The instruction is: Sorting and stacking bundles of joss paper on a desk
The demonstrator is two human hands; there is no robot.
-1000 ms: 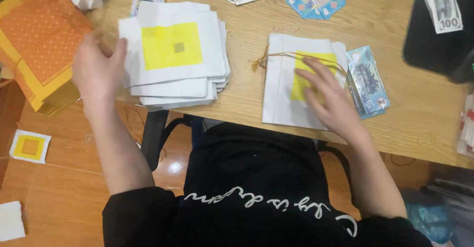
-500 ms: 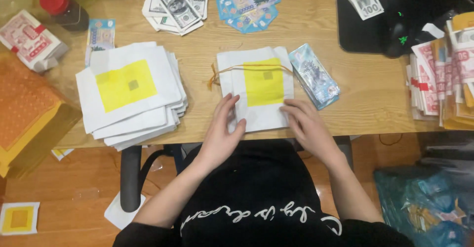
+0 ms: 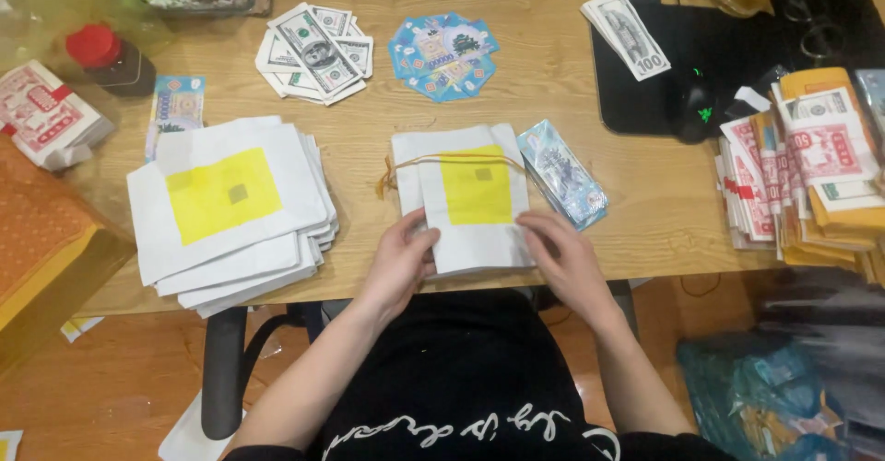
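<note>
1. Count: two stacks of white paper sheets, each with a yellow square on top. The small stack [image 3: 466, 198] lies at the desk's [image 3: 553, 83] near edge; the large stack [image 3: 230, 207] sits well apart to your left, fanned and uneven.
2. One tan rubber band [image 3: 433, 161] crosses the upper part of the small stack, its loop hanging off the left side.
3. One blue-printed wrapped packet [image 3: 562, 173] lies tilted, touching the small stack's right edge.
4. Farther back: one fanned pile of banknotes [image 3: 313, 53], one fan of blue printed cards [image 3: 444, 55], one banded note bundle [image 3: 627, 32] on a black mouse mat [image 3: 728, 65], one black mouse [image 3: 693, 103].
5. Right edge: many banded red and orange paper bundles [image 3: 802, 171], too crowded to count. Left edge: red-capped jar [image 3: 106, 55], red-printed box [image 3: 46, 115].
6. Your left hand [image 3: 401, 263] grips the small stack's lower left corner, fingers curled onto the sheet.
7. Your right hand [image 3: 567, 258] holds the lower right corner, fingers spread flat on the paper.
8. Nothing lies between hands and stack.
</note>
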